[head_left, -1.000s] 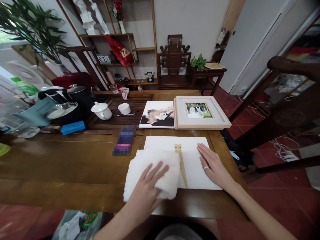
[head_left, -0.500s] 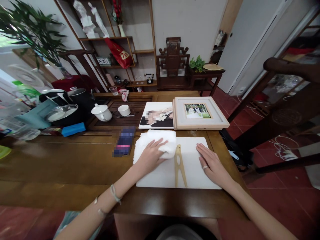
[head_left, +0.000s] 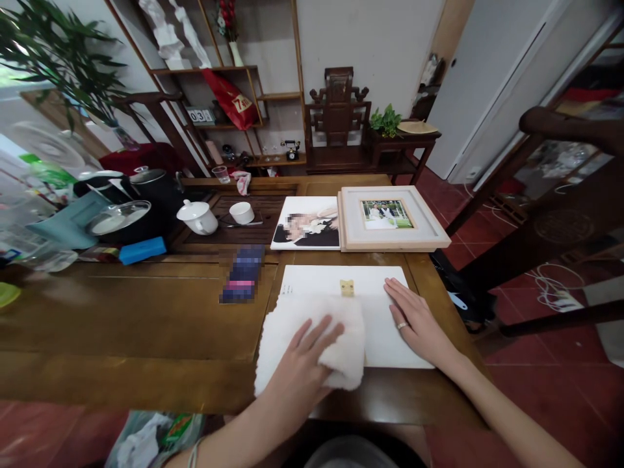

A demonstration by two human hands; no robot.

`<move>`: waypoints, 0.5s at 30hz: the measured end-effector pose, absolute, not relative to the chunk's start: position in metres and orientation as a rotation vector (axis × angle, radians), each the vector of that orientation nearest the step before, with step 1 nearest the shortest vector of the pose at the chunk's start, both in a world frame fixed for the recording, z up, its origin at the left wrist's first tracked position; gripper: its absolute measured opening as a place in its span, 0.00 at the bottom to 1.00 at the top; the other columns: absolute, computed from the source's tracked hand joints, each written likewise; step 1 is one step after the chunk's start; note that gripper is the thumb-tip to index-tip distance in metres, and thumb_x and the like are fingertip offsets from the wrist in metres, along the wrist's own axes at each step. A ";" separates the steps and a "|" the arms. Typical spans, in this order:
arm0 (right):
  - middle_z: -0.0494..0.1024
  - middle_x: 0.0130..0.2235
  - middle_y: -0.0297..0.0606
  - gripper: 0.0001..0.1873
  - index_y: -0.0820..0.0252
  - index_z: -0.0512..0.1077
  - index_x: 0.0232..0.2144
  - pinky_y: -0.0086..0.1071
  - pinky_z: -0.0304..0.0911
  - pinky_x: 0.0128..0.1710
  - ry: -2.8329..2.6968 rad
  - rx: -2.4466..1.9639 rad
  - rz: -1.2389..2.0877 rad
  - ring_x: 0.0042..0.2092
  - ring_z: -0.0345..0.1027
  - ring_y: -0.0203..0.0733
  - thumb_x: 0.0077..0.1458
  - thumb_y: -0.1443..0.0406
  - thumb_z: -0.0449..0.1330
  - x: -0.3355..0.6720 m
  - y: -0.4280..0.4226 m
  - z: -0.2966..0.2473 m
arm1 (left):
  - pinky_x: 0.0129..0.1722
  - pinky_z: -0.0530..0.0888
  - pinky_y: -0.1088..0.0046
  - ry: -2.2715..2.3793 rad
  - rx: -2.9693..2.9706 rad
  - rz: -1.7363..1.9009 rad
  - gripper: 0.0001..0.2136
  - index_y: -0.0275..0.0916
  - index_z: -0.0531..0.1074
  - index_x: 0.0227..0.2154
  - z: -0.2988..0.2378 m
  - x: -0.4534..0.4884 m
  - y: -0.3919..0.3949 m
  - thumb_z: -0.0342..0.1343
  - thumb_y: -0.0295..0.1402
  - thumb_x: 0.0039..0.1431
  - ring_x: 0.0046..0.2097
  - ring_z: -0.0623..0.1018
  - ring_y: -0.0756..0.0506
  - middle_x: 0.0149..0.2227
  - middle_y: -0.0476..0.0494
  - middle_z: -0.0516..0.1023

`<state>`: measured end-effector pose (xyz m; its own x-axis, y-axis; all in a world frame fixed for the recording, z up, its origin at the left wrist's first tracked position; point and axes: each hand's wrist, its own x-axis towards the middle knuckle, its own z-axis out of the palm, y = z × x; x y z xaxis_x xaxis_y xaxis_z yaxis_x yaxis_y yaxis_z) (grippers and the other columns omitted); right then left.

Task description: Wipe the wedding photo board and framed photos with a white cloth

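My left hand (head_left: 307, 357) presses a fluffy white towel (head_left: 283, 325) onto a white board (head_left: 385, 325), its fingers bent over the cloth. The towel covers the board's left and near part and hangs past its front edge. Flat on the board's right side lies my right hand (head_left: 416, 322), with a ring on one finger. Between the hands, the top of a yellowish hinged stand leg (head_left: 346, 287) shows on the board; the towel hides its lower part. Small print is visible at the board's upper left.
Behind the board lie a photo panel (head_left: 312, 227) and a light wooden picture frame (head_left: 424, 221). A phone (head_left: 241, 276), blurred, is to the left. Farther off stand a lidded white cup (head_left: 197, 218), a small white bowl (head_left: 242, 213), a blue block (head_left: 143, 250) and a black pot (head_left: 121, 224).
My left hand has drawn the towel toward me across the board, covering most of the stand leg and baring the board's upper left corner. My right hand stays in place.
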<state>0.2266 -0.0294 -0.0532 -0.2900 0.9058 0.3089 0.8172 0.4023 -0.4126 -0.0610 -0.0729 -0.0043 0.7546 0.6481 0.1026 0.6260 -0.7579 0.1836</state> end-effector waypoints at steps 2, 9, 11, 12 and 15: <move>0.63 0.63 0.44 0.26 0.55 0.55 0.63 0.52 0.54 0.61 -2.168 -1.462 0.234 0.66 0.52 0.48 0.64 0.64 0.46 0.227 -0.029 -0.054 | 0.64 0.54 0.55 0.985 2.844 0.231 0.10 0.44 0.79 0.37 -0.005 -0.063 -0.079 0.65 0.38 0.52 0.66 0.55 0.36 0.66 0.48 0.54; 0.64 0.63 0.43 0.26 0.53 0.55 0.63 0.53 0.54 0.61 -2.155 -1.464 0.242 0.65 0.52 0.49 0.64 0.64 0.46 0.227 -0.029 -0.054 | 0.63 0.56 0.53 1.186 2.796 0.283 0.08 0.45 0.78 0.40 -0.010 -0.041 -0.025 0.60 0.37 0.58 0.66 0.56 0.36 0.66 0.47 0.55; 0.63 0.63 0.44 0.25 0.54 0.55 0.63 0.53 0.53 0.61 -2.157 -1.469 0.246 0.66 0.52 0.48 0.64 0.65 0.46 0.227 -0.029 -0.053 | 0.62 0.57 0.50 1.255 2.777 0.283 0.11 0.44 0.76 0.45 -0.008 -0.028 -0.003 0.58 0.37 0.60 0.66 0.56 0.35 0.65 0.45 0.58; 0.63 0.63 0.44 0.25 0.54 0.55 0.63 0.52 0.53 0.61 -2.158 -1.470 0.247 0.66 0.51 0.48 0.64 0.65 0.46 0.227 -0.029 -0.053 | 0.62 0.57 0.49 1.274 2.776 0.275 0.13 0.44 0.75 0.47 -0.008 -0.022 0.005 0.57 0.37 0.60 0.66 0.55 0.35 0.65 0.43 0.58; 0.63 0.63 0.44 0.25 0.54 0.55 0.63 0.52 0.54 0.61 -2.162 -1.470 0.254 0.66 0.51 0.48 0.64 0.65 0.46 0.227 -0.029 -0.052 | 0.62 0.56 0.45 1.253 2.816 0.233 0.11 0.41 0.77 0.44 -0.009 -0.009 0.013 0.57 0.37 0.60 0.66 0.54 0.33 0.65 0.40 0.58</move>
<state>0.2267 -0.0292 -0.0522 -0.2847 0.9091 0.3040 0.8138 0.3968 -0.4246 -0.0086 0.0129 -0.0086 0.6603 0.7419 0.1166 0.7343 -0.6703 0.1072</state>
